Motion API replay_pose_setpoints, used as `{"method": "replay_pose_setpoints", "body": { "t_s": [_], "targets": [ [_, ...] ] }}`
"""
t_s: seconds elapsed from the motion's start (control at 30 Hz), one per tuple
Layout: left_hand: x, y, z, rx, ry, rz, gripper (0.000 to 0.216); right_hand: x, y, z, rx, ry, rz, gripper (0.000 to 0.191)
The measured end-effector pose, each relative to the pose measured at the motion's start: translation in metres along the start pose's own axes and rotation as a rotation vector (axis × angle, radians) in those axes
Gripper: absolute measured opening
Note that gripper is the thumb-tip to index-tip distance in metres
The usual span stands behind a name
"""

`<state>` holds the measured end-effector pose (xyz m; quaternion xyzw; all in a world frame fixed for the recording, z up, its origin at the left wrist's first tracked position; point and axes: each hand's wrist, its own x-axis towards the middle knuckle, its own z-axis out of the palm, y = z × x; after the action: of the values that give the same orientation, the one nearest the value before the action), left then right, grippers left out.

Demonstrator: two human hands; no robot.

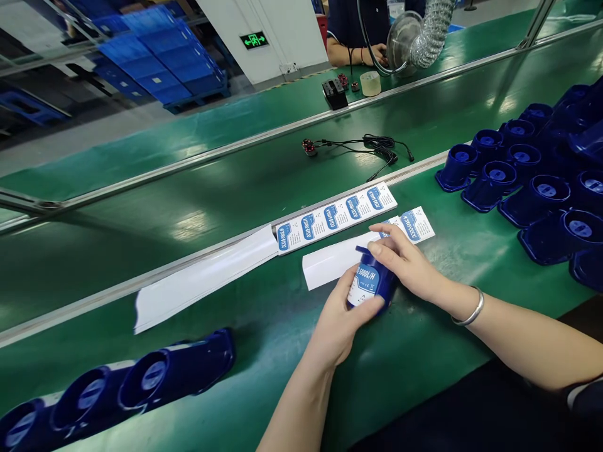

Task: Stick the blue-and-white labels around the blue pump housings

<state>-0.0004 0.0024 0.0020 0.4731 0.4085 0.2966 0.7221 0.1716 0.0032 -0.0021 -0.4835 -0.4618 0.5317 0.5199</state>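
Between my two hands is a dark blue plastic housing (387, 285), with a blue and white label (365, 282) on its curved side. My left hand (336, 320) wraps round its lower left part, thumb across the front. My right hand (400, 257) grips it at the upper right, fingers bent over its rim; a silver bracelet is on that wrist. Just behind lies a strip of white backing paper (330, 260) with labels (416, 225) at its right end, partly hidden by my right hand. A stack of label strips (332, 220) rests against the metal rail.
Several blue housings (546, 194) stand at the right; more (155, 376) lie in a row at lower left. Blank backing paper (207, 276) extends left of the labels. Beyond the rail are a coiled black cable (381, 145) and a tape roll (370, 83). A co-worker's hand (375, 55) shows across the bench.
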Motion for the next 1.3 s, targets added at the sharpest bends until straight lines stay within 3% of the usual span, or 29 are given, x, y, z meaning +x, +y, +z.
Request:
{"method": "replay_pose_setpoints", "body": {
  "t_s": [0.17,0.3,0.6,0.73,0.9,1.03,1.13,1.3],
  "targets": [
    [0.006,-0.005,0.005,-0.122,0.125,0.055,0.044,-0.007,0.001,0.006,-0.219,-0.037,-0.158,0.051],
    [0.006,-0.002,0.005,-0.081,0.102,0.038,0.045,-0.008,0.001,0.006,-0.22,-0.06,-0.184,0.046],
    [-0.001,0.003,-0.006,0.22,0.023,0.059,0.063,-0.001,0.0,-0.001,-0.051,-0.061,-0.148,0.048],
    [0.0,0.005,-0.001,0.087,-0.008,0.053,0.07,0.001,-0.001,-0.003,-0.03,-0.032,-0.102,0.048],
    [0.002,0.002,0.005,-0.007,0.096,0.082,0.07,0.002,0.0,-0.005,-0.061,-0.028,-0.151,0.047],
    [0.001,-0.002,0.001,0.3,0.184,0.241,0.08,0.0,0.0,-0.006,-0.135,-0.034,-0.182,0.049],
    [0.0,-0.004,-0.002,0.426,0.211,0.281,0.087,0.0,0.0,-0.006,-0.154,-0.01,-0.163,0.047],
    [0.002,-0.001,0.0,0.205,0.222,0.239,0.084,-0.001,0.003,-0.006,-0.191,0.029,-0.173,0.043]
  ]
}}
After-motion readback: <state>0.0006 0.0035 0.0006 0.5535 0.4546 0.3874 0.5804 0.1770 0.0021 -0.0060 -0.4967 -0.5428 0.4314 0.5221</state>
